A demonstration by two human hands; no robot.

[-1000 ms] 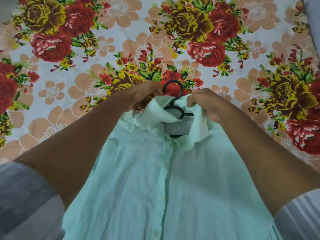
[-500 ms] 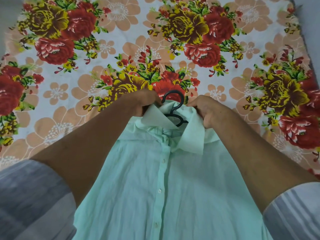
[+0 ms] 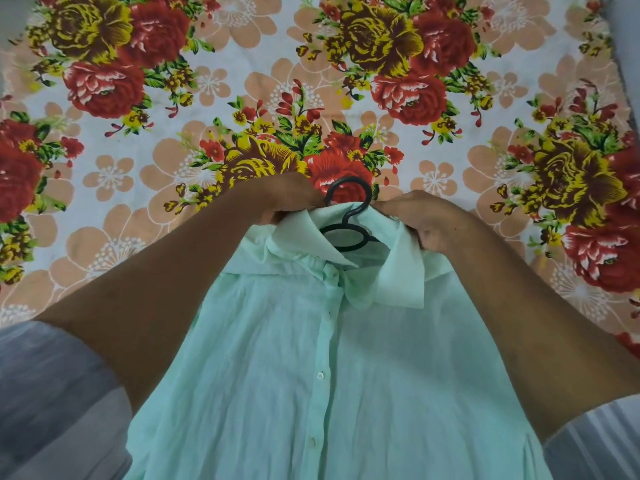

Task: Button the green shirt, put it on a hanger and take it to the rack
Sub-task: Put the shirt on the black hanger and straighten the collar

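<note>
Over floral sheet point(image 3: 114, 174), both hands point(image 3: 424, 220) grip shirt collar point(image 3: 398, 282).

Shirt point(image 3: 332, 358): pale mint green, plain, small white buttons down placket. Hanger point(image 3: 349, 216): black, hook and loop showing at collar. Bedsheet point(image 3: 207, 98): white ground, peach outline blossoms, big red and mustard-yellow roses, green leaves, small red buds. Sleeves point(image 3: 52, 393) near left and near right: grey with paler stripes.

A floral bedsheet point(image 3: 221, 98) of red and yellow roses spreads underneath
</note>
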